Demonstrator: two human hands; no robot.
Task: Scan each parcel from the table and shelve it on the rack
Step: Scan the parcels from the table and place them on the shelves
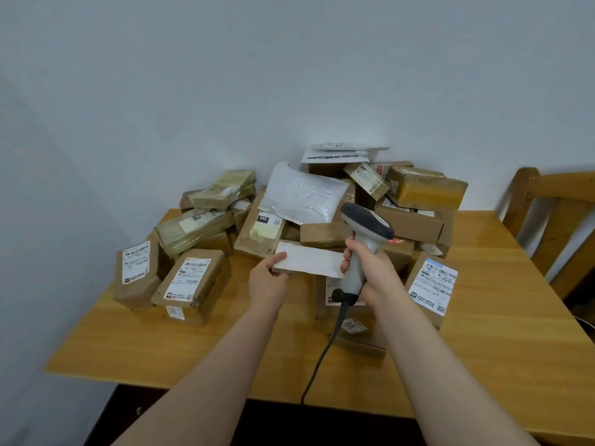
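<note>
My left hand (pixel 269 278) holds a small flat white parcel (pixel 310 260) by its left end, lifted above the wooden table (pixel 193 342). My right hand (pixel 370 272) grips the handle of a grey barcode scanner (pixel 365 230), whose dark head points away toward the pile, just right of the white parcel. Its cable (pixel 325 352) hangs down over the table's front edge. Behind both hands lies a heap of several brown cardboard parcels (pixel 409 220) and a white bubble mailer (pixel 302 194). No rack is in view.
Labelled boxes (pixel 190 281) sit at the left of the table, another labelled box (pixel 433 286) leans at the right. A wooden chair (pixel 553 220) stands at the table's right side. White walls close off the back and left.
</note>
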